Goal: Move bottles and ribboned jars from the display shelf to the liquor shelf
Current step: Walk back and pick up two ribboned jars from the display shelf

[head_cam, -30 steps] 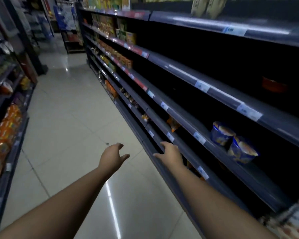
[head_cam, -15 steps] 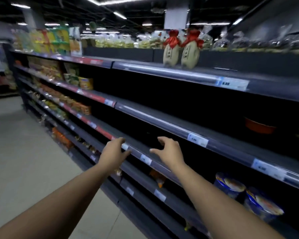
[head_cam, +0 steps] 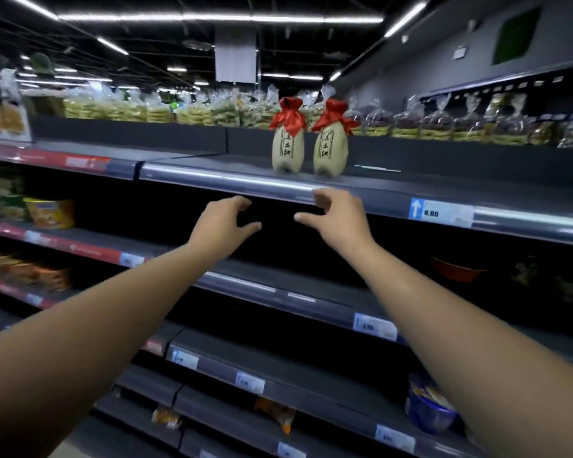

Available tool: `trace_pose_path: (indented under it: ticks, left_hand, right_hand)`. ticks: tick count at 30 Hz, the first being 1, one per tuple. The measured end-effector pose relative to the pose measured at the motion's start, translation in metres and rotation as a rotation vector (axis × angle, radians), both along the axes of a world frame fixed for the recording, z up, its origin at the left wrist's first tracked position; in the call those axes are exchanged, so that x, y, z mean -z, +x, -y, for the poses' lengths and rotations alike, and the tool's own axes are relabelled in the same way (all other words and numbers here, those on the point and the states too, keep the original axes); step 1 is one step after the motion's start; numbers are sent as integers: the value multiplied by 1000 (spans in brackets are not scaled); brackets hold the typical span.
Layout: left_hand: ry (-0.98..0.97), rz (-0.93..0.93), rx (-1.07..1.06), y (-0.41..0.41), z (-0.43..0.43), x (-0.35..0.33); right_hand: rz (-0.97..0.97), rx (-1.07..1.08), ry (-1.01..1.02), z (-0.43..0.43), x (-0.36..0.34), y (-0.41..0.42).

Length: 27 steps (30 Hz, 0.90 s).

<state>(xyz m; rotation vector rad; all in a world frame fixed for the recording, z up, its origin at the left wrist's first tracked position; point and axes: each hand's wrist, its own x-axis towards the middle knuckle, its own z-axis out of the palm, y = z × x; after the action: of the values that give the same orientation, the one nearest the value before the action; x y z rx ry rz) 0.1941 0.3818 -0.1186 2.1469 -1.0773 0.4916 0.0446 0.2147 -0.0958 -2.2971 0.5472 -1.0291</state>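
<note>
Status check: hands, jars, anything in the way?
Left hand and right hand open, empty, below the top shelf. Two ribboned jars upright, side by side. Nothing blocking.

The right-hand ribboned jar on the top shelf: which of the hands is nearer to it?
Right. The right hand is open just below the right ribboned jar, at the top shelf edge. The left hand is open, lower and further left.

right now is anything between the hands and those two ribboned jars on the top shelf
Nothing visible is. The left hand and right hand, both open and empty, sit just below the shelf's front edge; the two ribboned jars stand behind it on bare shelf.
</note>
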Motion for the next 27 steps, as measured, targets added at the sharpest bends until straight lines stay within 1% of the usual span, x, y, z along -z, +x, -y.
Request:
trace_pose_path:
  ticks: [5, 8, 12, 16, 18, 21, 27]
  left_hand:
    - [-74, 38, 53, 33, 35, -41]
    - [-83, 72, 82, 50, 55, -64]
    - [-74, 50, 105, 70, 79, -84]
    - [-59, 35, 118, 98, 100, -91]
    - [-50, 11, 120, 111, 109, -97]
    - [-37, -61, 140, 127, 119, -104]
    - [-15, -227, 277, 146, 138, -112]
  right_hand:
    - [56, 34, -44, 34, -42, 22]
    - [63, 52, -66, 51, -55, 32]
    - [72, 123, -105, 68, -67, 44]
    - [-18, 244, -79, 87, -75, 55]
    - [-73, 304, -46, 95, -81, 62]
    - [-143, 330, -7, 102, -86, 72]
    - [-135, 319, 97, 123, -91, 93]
